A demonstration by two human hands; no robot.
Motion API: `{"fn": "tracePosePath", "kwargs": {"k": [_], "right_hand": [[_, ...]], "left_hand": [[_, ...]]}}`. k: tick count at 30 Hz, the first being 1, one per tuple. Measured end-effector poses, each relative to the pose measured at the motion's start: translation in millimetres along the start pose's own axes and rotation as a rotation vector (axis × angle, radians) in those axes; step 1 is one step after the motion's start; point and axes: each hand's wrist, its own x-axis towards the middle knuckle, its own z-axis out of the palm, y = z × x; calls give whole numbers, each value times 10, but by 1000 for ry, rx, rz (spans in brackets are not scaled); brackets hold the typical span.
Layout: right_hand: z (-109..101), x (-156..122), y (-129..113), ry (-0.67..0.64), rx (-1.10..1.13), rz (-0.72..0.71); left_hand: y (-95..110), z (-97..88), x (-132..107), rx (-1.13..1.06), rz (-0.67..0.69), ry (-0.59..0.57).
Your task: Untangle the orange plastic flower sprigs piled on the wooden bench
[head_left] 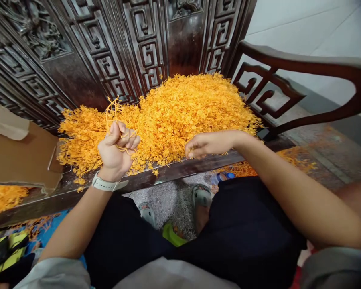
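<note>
A large heap of small orange plastic sprigs (180, 112) covers the seat of a dark carved wooden bench (180, 166). My left hand (117, 150) is closed in a fist around a thin bunch of orange sprigs (112, 110) that stick up above the fingers. A pale watch strap circles that wrist. My right hand (206, 144) is at the front edge of the heap, fingers pinched together on a small orange piece that I cannot make out well.
A brown cardboard box (24, 160) lies at the left on the bench, more orange sprigs (3, 198) below it. The bench armrest (303, 66) curves at the right. My legs in dark shorts and sandalled feet (201, 196) are below the seat edge.
</note>
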Motion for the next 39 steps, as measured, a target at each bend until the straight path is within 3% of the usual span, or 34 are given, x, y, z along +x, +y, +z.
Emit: {"fn": "tracePosePath", "kwargs": {"k": [1,2,5,7,9,11,13,15,20,25,28,34,39], "right_hand": [[-14,-6,-55,-20,108,-36],[-32,-1,-105,59,228,-96],[-55,98,-190,575,514,-254],[18,219,-177,729,593,-197],[180,352,-135,633,646,-81],[382,472,-117,441,709,-5],[552,564,-148,299,800,-3],[637,618,-209,269,890,-43],[582,607,-285,359,915,-105],[585,551,-254,537,723,-208],[634,521,-275,562,609,-245],[563,433,-277,571,447,-238],[427,431,-155,761,399,-183]], "left_hand": [[14,-9,6,-9,-8,1],[25,-18,11,-21,-14,-3],[43,-36,18,-53,-25,-22],[46,-35,12,-63,-32,-18],[43,-23,-2,-59,-46,-2],[27,-2,-20,-52,-68,2],[-5,22,-36,-36,-100,-12],[-54,42,-51,2,-135,-57],[-227,37,-92,200,-107,-187],[-397,-25,-89,433,53,-78],[-470,-63,-43,544,54,-22],[-524,-64,-18,636,54,-86],[-509,18,-60,655,40,-108]]}}
